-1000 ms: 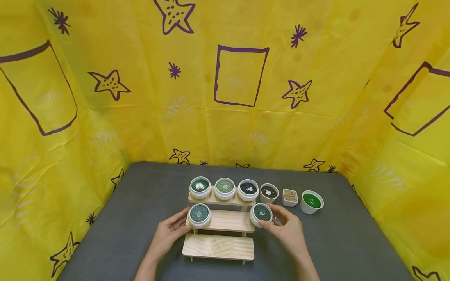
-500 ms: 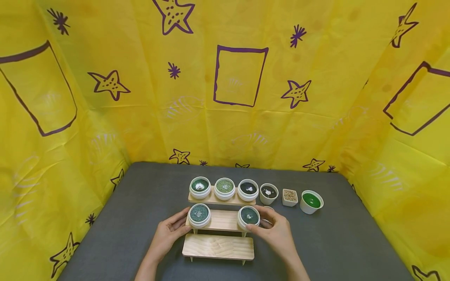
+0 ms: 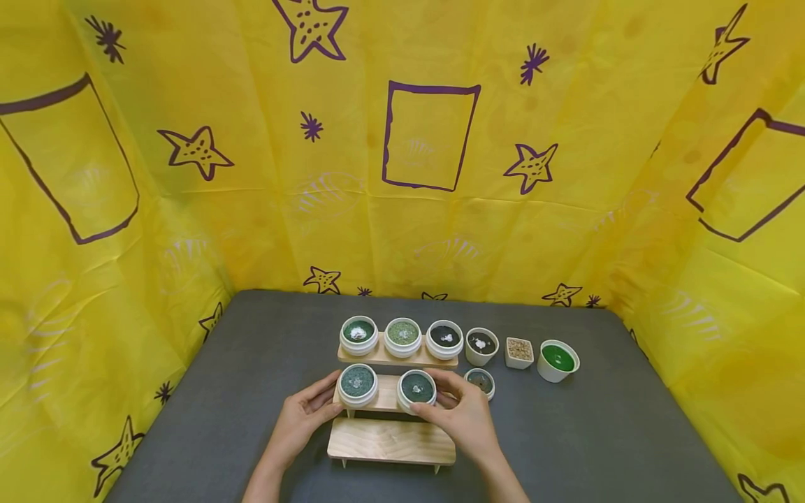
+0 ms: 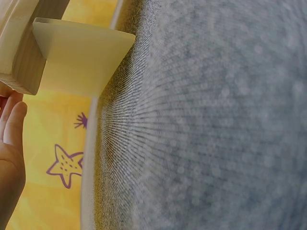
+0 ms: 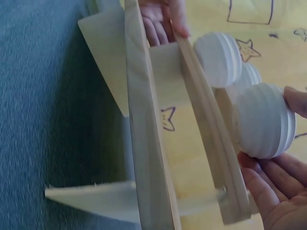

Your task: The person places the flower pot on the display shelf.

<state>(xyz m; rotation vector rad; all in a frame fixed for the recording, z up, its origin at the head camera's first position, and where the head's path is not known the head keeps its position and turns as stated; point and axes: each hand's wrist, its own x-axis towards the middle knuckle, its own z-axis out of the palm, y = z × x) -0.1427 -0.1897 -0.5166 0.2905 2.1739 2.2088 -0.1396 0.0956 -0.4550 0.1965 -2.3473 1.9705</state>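
In the head view, my right hand holds a small round white pot with a dark green filling by its sides. The pot is over the right half of the middle wooden shelf. The right wrist view shows the ribbed side of this pot between thumb and fingers. My left hand grips the left end of the middle shelf, thumb at the front corner and fingers behind. Beside it, a similar pot stands on that end. In the left wrist view, only part of the left hand shows.
Several white pots, including a light green one, stand on the back shelf. A bare lower shelf is in front. To the right are a dark-filled cup, square cup, green cup and small dish.
My right hand has moved left with its pot, from beyond the middle shelf's right end to over its right half. The small dish has come into view. My left hand has stayed put.
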